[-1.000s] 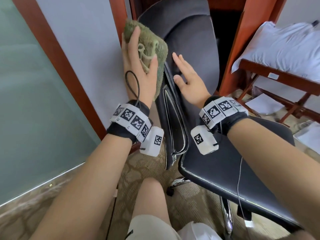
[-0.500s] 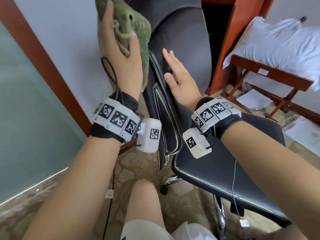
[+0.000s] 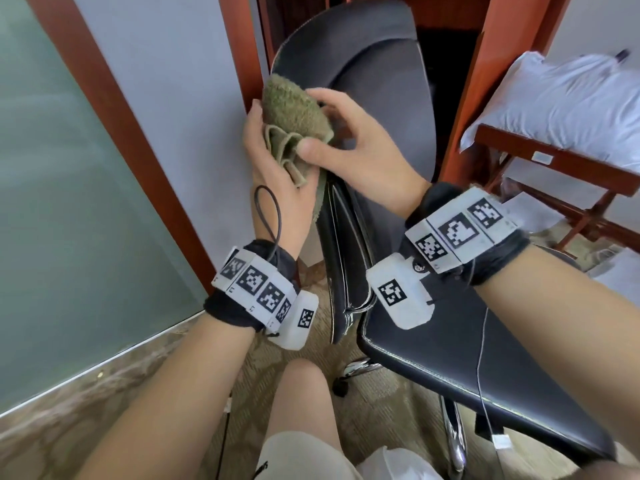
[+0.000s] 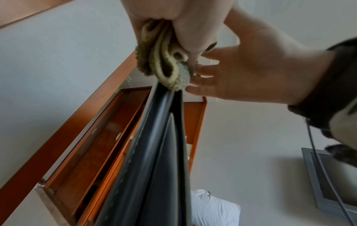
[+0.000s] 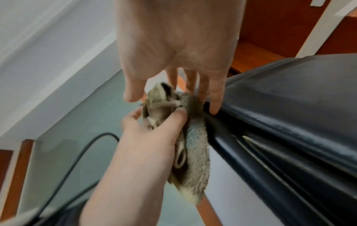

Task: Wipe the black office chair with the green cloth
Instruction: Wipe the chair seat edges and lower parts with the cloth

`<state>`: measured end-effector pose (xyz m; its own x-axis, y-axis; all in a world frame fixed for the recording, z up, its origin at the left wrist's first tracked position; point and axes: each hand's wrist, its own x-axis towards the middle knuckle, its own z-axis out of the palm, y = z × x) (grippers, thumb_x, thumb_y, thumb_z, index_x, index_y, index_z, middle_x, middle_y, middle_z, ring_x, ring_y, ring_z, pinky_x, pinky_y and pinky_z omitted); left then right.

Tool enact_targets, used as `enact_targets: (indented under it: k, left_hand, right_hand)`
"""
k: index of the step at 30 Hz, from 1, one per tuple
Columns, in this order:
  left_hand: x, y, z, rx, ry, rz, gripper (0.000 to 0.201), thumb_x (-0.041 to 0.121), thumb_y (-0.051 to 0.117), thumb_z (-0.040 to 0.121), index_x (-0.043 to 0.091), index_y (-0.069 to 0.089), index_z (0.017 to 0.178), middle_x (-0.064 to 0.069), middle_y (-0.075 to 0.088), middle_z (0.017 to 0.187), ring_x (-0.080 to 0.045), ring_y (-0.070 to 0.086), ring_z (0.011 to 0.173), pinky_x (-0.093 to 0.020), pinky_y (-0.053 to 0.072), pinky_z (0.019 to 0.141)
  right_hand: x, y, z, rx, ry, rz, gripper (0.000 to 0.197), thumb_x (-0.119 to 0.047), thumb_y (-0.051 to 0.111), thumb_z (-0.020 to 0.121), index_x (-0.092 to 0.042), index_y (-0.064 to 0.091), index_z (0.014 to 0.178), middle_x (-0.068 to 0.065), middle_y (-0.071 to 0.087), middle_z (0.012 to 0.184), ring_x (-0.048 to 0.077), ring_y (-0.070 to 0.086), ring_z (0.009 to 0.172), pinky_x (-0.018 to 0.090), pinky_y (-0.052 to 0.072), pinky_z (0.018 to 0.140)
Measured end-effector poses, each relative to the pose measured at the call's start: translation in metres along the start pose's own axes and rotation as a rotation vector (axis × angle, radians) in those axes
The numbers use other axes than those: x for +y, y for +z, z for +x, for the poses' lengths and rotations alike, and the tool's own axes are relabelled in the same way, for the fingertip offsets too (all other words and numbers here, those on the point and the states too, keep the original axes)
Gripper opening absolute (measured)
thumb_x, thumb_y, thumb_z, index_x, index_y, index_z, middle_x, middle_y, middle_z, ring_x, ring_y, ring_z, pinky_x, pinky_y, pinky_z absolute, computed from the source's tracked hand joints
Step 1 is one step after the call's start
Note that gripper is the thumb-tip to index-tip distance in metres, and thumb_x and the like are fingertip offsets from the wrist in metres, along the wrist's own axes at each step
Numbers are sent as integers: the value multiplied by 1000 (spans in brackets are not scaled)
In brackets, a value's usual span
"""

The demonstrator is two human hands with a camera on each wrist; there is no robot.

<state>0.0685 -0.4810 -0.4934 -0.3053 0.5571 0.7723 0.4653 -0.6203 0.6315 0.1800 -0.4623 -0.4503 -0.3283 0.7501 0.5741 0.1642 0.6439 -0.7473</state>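
Note:
The black office chair [image 3: 381, 81] stands side-on in front of me, its seat [image 3: 467, 358] to the lower right. The folded green cloth [image 3: 294, 112] sits against the left edge of the backrest. My left hand [image 3: 268, 168] grips it from the left, thumb pressed into the folds. My right hand [image 3: 356, 147] has come across the backrest and holds the same cloth, fingers curled over its top and far side. The left wrist view shows the cloth [image 4: 170, 68] at the backrest edge [image 4: 160, 137]. In the right wrist view the cloth [image 5: 195, 152] lies between both hands, beside the chair [image 5: 289, 107].
A frosted glass panel [image 3: 69, 202] and a red-brown wooden frame [image 3: 114, 133] stand close on the left. A wooden rack [image 3: 554, 171] with a white pillow [image 3: 571, 102] is at the right. My knee [image 3: 298, 393] is below, over patterned carpet.
My right hand has left the front of the backrest, where it lay flat, and moved left onto the cloth. My left hand with the cloth has come down from higher on the backrest edge.

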Motion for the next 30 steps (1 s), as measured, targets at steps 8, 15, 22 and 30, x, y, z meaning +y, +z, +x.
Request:
enact_targets:
  k: [8, 15, 22, 30]
  left_hand:
    - [16, -3, 2, -376, -58, -5, 115, 38, 71, 71, 6, -8, 148, -16, 8, 157, -26, 16, 145, -46, 25, 115]
    - [6, -17, 38, -316, 129, 348, 80, 28, 60, 85, 1, 16, 147, -22, 2, 156, -33, 3, 145, -33, 2, 116]
    - [-15, -16, 65, -358, 110, 489, 96, 48, 60, 80, 6, 10, 150, -12, 4, 158, -25, 0, 146, -31, -2, 111]
    - [-20, -16, 70, -383, 160, 444, 94, 36, 73, 76, 6, 19, 148, -10, 16, 156, -26, 3, 145, -43, 3, 114]
  right_hand:
    - [-10, -12, -1, 133, 53, -28, 20, -19, 68, 71, -27, 60, 88, -14, 64, 80, 1, 61, 74, 21, 49, 74]
    - [8, -75, 27, 292, 427, 30, 26, 8, 51, 81, -18, 49, 86, -3, 53, 75, 11, 54, 69, 23, 45, 62]
    - [33, -59, 52, 306, 162, -443, 41, 3, 51, 80, -17, 55, 116, 8, 51, 91, 9, 51, 77, 6, 35, 74]
    - [49, -45, 33, 5, 258, -319, 57, -27, 61, 89, -22, 38, 141, 3, 34, 129, 4, 34, 121, 6, 17, 98]
